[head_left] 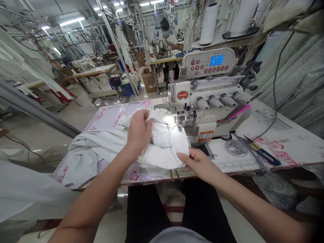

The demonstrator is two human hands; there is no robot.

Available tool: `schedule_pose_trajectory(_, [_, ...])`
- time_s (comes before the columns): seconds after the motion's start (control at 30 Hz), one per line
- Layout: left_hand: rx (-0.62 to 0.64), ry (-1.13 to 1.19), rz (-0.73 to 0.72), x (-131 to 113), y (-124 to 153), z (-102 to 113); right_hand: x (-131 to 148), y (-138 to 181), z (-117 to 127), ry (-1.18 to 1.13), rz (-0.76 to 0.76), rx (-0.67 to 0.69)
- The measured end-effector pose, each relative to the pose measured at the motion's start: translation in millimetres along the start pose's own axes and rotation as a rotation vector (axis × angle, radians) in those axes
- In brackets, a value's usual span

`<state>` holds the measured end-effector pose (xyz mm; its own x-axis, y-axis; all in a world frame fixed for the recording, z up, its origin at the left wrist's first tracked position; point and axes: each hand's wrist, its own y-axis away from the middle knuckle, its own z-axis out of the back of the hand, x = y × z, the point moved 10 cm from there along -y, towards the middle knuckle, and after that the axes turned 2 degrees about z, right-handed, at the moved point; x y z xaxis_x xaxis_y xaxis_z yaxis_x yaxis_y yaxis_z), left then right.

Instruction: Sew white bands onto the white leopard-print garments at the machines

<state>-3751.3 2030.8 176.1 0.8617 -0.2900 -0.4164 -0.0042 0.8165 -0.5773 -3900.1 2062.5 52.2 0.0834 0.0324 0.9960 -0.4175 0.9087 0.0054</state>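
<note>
A bunched white fabric piece [162, 141] lies on the sewing table in front of the presser foot [182, 118] of a white overlock sewing machine [207, 104]. My left hand [138, 131] rests on top of the fabric with its fingers curled into the cloth near the needle area. My right hand [198, 163] pinches the fabric's near right edge at the table's front. More white cloth [88, 152] trails off the table to the left.
Blue-handled scissors [263, 152] and a round clear disc [235, 147] lie right of the machine. A pink tool [240, 110] sits on the machine bed. Thread cones [209, 23] stand behind. Other workstations and a distant person [165, 32] fill the background.
</note>
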Motion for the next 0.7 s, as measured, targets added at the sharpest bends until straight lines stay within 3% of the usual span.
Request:
schedule_pose_trajectory(0.07, [0.025, 0.101, -0.188, -43, 38, 2, 4, -6, 6, 0.007, -0.088, -0.011])
schedule_pose_trajectory(0.13, [0.367, 0.303, -0.461, -98, 88, -26, 13, -12, 11, -0.020, -0.196, -0.004])
schedule_pose_trajectory(0.17, [0.487, 0.359, -0.493, -113, 106, -39, 21, -16, 13, -0.047, -0.243, 0.004])
schedule_pose_trajectory(0.2, [0.528, 0.353, -0.438, -117, 112, -51, 28, -20, 15, -0.075, -0.289, 0.017])
schedule_pose_trajectory(0.3, [0.454, 0.093, -0.108, -83, 92, -70, 51, -31, 16, -0.189, -0.368, 0.086])
schedule_pose_trajectory(0.37, [0.469, -0.107, 0.011, -56, 76, -72, 60, -35, 18, -0.243, -0.390, 0.091])
schedule_pose_trajectory(0.43, [0.498, -0.250, 0.024, -37, 65, -64, 64, -36, 21, -0.257, -0.391, 0.075])
schedule_pose_trajectory(0.53, [0.437, -0.382, -0.022, -24, 56, -41, 63, -30, 23, -0.248, -0.406, 0.052])
schedule_pose_trajectory(0.6, [0.398, -0.398, -0.055, -23, 56, -34, 59, -26, 24, -0.251, -0.426, 0.032])
schedule_pose_trajectory(0.7, [0.368, -0.306, -0.093, -21, 60, -39, 53, -21, 22, -0.250, -0.380, 0.028])
